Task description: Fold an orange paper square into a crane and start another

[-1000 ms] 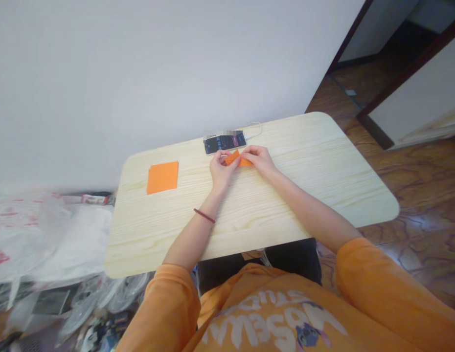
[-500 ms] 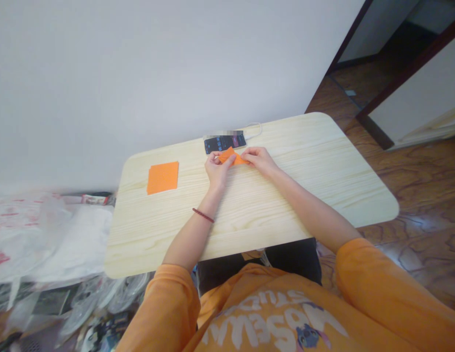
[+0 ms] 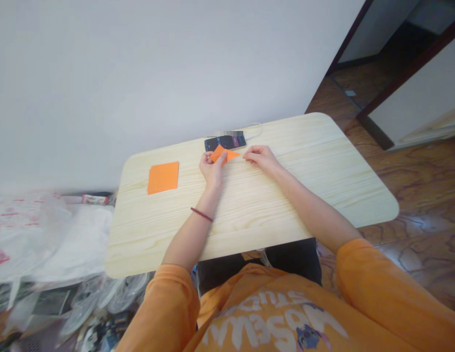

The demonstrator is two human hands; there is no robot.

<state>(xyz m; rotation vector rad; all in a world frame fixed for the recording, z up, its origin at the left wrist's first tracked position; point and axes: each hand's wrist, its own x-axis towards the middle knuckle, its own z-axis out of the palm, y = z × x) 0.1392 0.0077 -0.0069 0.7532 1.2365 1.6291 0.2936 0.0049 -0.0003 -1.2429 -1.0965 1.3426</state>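
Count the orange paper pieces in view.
2: one folded piece held by the left hand, one flat square on the wooden table left of it; more sheets may hide beneath that square.

A folded orange paper (image 3: 223, 154), angular and tapering to a sharp point on its right, is pinched in the left hand (image 3: 212, 171) near the frame's center.

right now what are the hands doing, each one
left hand: closed, pinching a folded orange paper
right hand: open, holding nothing, beside the paper's tip
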